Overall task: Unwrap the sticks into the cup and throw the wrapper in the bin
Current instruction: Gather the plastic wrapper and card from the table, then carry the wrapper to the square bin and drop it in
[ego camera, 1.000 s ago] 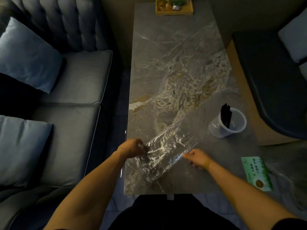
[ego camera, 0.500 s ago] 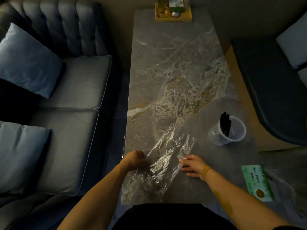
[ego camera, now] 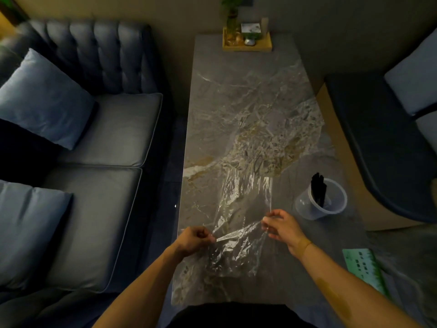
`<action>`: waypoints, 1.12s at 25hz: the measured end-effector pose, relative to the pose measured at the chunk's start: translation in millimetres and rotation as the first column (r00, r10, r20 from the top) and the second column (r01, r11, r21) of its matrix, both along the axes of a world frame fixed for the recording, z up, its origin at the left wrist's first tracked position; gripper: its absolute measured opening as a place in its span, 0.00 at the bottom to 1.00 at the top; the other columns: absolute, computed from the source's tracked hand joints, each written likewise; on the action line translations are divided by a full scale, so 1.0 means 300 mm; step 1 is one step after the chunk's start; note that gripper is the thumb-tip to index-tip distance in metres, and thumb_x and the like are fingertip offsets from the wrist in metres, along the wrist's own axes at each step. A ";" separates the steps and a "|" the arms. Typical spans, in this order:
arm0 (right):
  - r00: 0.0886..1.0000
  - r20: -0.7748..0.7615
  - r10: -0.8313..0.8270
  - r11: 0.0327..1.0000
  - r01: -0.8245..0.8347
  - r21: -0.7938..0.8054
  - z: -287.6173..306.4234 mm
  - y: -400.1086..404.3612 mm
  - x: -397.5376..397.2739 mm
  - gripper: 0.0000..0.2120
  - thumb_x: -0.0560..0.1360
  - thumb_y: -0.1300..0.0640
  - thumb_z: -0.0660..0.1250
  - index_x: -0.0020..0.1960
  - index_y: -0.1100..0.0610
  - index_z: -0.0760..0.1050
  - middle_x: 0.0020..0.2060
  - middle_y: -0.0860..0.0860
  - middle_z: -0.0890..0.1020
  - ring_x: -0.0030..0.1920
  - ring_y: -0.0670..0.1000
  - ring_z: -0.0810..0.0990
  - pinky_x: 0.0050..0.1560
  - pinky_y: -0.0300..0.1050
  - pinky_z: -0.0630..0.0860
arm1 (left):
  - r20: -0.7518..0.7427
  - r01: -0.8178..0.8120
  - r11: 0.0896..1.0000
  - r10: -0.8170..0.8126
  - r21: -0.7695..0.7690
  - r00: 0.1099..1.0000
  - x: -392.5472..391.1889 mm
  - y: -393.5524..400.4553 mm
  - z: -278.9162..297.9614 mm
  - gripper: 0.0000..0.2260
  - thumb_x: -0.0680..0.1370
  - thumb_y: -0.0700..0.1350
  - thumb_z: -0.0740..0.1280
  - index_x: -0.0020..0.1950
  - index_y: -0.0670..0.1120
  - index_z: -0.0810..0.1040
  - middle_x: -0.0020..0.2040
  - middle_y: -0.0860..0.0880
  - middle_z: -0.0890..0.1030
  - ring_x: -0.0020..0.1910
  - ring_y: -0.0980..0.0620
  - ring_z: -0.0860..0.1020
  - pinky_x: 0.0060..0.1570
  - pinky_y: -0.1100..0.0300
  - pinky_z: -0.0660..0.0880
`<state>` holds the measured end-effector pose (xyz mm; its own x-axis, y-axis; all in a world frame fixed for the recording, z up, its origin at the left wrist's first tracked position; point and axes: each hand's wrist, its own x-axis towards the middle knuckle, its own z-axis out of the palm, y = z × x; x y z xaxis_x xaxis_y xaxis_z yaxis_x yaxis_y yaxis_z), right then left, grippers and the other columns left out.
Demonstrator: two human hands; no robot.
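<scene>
Both hands pinch the clear wrapper (ego camera: pixel 238 240) above the near end of the marble bench (ego camera: pixel 236 102). The left hand (ego camera: pixel 192 240) has its grip closed on the wrapper's left edge; the right hand (ego camera: pixel 281 224) has its grip closed on the right edge, fingertips together. Between the two grips the film is drawn into a taut, twisted band, with crumpled slack hanging below and a further sheet reaching up the bench. To the right of the right hand stands the translucent cup (ego camera: pixel 331 204), holding the dark sticks (ego camera: pixel 318 190) upright. A green card (ego camera: pixel 361 266) lies at the bench's near right corner. A wooden tray (ego camera: pixel 260 47) sits at the far end; a sofa (ego camera: pixel 99 185) lies to the left.
</scene>
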<state>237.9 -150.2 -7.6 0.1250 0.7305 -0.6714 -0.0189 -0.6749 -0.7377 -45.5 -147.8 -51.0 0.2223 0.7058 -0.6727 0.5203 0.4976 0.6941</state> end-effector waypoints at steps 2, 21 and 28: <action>1.000 0.001 0.011 0.995 -0.011 0.098 0.046 0.014 0.008 0.04 0.76 0.63 0.67 0.48 0.58 0.73 0.37 0.54 0.83 0.36 0.50 0.81 0.38 0.43 0.76 | 0.042 -0.008 1.000 0.007 0.021 0.999 0.005 0.000 0.024 0.05 0.73 0.40 0.74 0.39 0.47 0.81 0.35 0.52 0.81 0.34 0.58 0.77 0.33 0.71 0.73; 0.954 0.040 -0.297 0.935 0.283 0.212 0.160 -0.396 0.226 0.09 0.70 0.60 0.74 0.49 0.55 0.80 0.42 0.51 0.87 0.41 0.48 0.85 0.38 0.39 0.79 | 0.418 0.013 0.995 -0.054 0.101 0.907 0.403 0.031 0.275 0.01 0.76 0.39 0.71 0.45 0.44 0.81 0.37 0.50 0.84 0.38 0.54 0.82 0.39 0.61 0.77; 0.835 0.075 -0.546 0.811 0.503 0.299 0.210 -0.661 0.392 0.05 0.71 0.63 0.73 0.46 0.58 0.81 0.37 0.52 0.85 0.36 0.48 0.82 0.37 0.39 0.79 | 0.369 0.182 0.968 -0.235 0.174 0.899 0.685 -0.087 0.305 0.05 0.75 0.39 0.72 0.41 0.48 0.81 0.33 0.52 0.83 0.33 0.57 0.81 0.35 0.64 0.78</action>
